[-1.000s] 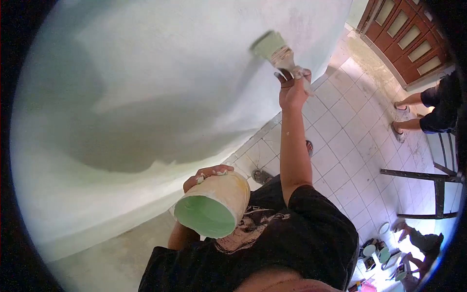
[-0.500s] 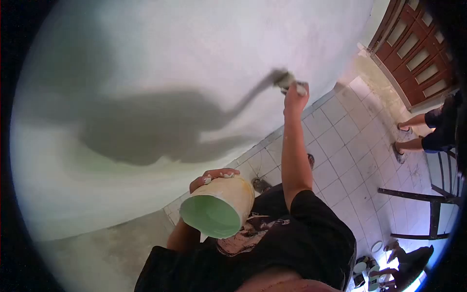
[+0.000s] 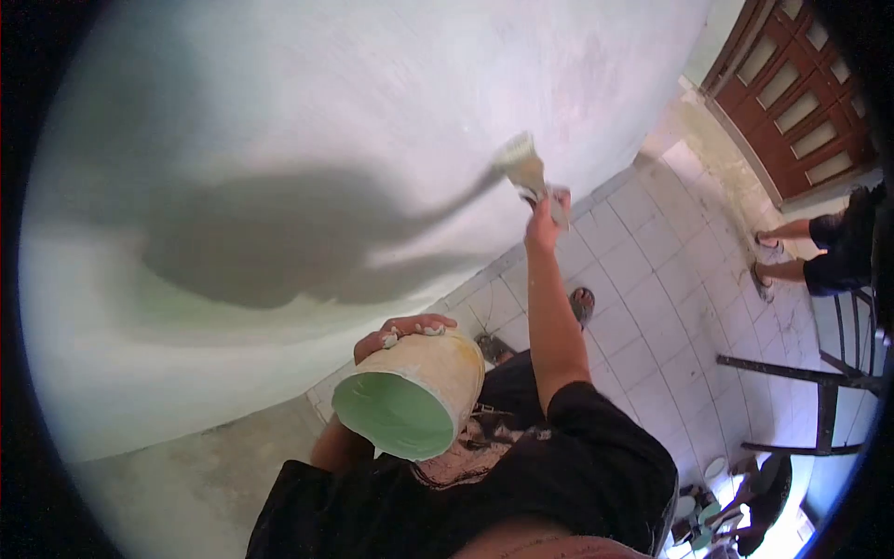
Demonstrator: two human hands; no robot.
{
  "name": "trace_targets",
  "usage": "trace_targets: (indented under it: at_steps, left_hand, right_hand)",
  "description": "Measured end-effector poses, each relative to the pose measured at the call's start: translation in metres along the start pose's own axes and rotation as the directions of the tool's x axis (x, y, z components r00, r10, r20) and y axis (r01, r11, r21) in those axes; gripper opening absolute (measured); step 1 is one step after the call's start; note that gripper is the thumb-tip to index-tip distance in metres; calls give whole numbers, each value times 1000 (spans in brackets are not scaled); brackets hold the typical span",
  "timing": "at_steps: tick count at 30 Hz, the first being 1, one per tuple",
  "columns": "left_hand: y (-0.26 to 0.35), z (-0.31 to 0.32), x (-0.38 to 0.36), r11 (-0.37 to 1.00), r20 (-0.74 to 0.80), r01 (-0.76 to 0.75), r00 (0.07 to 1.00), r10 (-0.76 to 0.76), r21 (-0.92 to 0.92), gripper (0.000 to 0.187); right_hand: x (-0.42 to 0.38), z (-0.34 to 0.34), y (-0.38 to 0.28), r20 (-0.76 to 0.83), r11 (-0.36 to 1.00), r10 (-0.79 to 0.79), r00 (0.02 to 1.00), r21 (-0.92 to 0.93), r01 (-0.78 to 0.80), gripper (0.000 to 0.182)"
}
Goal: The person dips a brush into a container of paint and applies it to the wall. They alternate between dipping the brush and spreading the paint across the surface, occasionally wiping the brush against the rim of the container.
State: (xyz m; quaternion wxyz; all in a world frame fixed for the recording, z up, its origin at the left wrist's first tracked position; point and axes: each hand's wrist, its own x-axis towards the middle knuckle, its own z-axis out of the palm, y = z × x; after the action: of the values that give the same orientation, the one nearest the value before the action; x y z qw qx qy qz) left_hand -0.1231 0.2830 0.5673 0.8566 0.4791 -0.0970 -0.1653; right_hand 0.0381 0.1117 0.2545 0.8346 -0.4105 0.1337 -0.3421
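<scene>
My right hand [image 3: 545, 219] grips the handle of a wide paintbrush [image 3: 523, 168], its bristles turned up at the pale wall [image 3: 419, 93]. A dark shadow of my arm and the bucket falls across the wall and runs up to the brush. Held against my body is a whitish bucket [image 3: 447, 373], tilted so that its mouth faces me, with light green paint [image 3: 396, 415] inside. The fingers of my left hand [image 3: 405, 331], spotted with paint, wrap round the bucket's far side.
White floor tiles [image 3: 643, 307] run along the wall's foot. A brown door [image 3: 792, 102] stands at the upper right, near a person's legs [image 3: 787, 252]. Dark metal bars [image 3: 824, 410] jut in at the right. Another person [image 3: 768, 494] is low at the bottom right beside several containers.
My right hand has come down and a little left with the paintbrush, whose bristles now show clearly. The bucket has shifted slightly left in view. The person at bottom right has moved.
</scene>
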Motion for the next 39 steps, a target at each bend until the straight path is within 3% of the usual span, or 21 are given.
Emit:
trace_targets:
  at_steps: [2,3,4,5,6,7,11,14,16,17,18,20,24,26,27,28,29,30,32,36,39]
  left_hand:
    - [1,-4,1,957,207,-218,962,178,189,28]
    - [4,-8,-5,994,146,-67,988,55,84,29]
    - [-1,-10,-6,993,163,-82,984,66,91,29]
    - [-9,-14,-3,978,157,-207,967,203,11,24]
    - [-12,-15,-3,943,136,-325,934,332,-70,23]
    - [-6,-16,-8,967,144,-253,957,250,1,24]
    - [-3,-27,-14,999,91,-48,995,46,20,26]
    - [6,4,-17,986,48,-161,986,160,40,33]
    - [20,25,2,997,33,-3,999,0,83,22]
    - [25,14,4,972,-12,237,972,-237,8,24]
    - [21,14,1,973,-11,233,972,-233,2,24]
    - [14,11,-9,983,109,-156,983,145,101,24]
    - [9,3,-9,981,136,-158,980,142,114,25]
    - [7,-11,-11,999,143,33,989,-36,28,26]
    - [8,-13,-13,999,140,38,989,-42,33,26]
    - [10,-16,-16,986,58,162,985,-164,48,26]
    - [11,-17,-16,959,-20,279,960,-279,54,27]
    - [7,-14,-15,958,-15,278,960,-278,63,27]
    - [-7,-4,-12,981,191,-176,969,158,80,26]
    - [-13,-11,-13,980,193,-180,968,162,80,27]
    - [-12,-9,-15,963,160,-252,959,235,93,28]
  right_hand:
    - [-13,-29,16,-149,973,188,971,-104,-204,14]
    - [-16,-42,21,-231,936,195,953,-245,-251,12]
    - [-11,-48,29,-316,878,185,931,-372,-301,11]
    - [2,-35,26,-309,891,169,936,-358,-279,11]
    - [10,-20,16,-349,907,226,909,-265,-327,10]
    - [12,-4,-3,-381,909,293,877,-174,-379,9]
    - [45,100,-133,-216,985,-5,976,-167,-32,7]
    - [59,145,-224,-138,985,-57,989,152,78,10]
    - [89,154,-253,-57,892,-12,998,451,37,16]
    - [93,152,-252,-24,895,-31,999,445,39,17]
    - [95,151,-252,10,895,-53,999,444,43,18]
    - [76,138,-204,29,921,-55,998,388,40,18]
    - [39,64,-100,-44,984,98,994,156,-90,13]
    - [25,11,-45,-142,990,142,980,13,-142,11]
    - [23,-17,-16,-172,988,141,975,-32,-148,9]
    - [20,-35,-2,-178,988,147,973,-28,-154,9]
    - [19,-43,0,-258,952,237,937,-131,-277,9]
    - [21,-46,5,-342,892,309,887,-219,-395,8]
    - [32,-32,2,-324,897,306,895,-216,-385,9]
    - [52,70,-107,-97,991,-41,994,-133,28,9]
    - [69,133,-199,-47,949,-53,997,308,65,13]
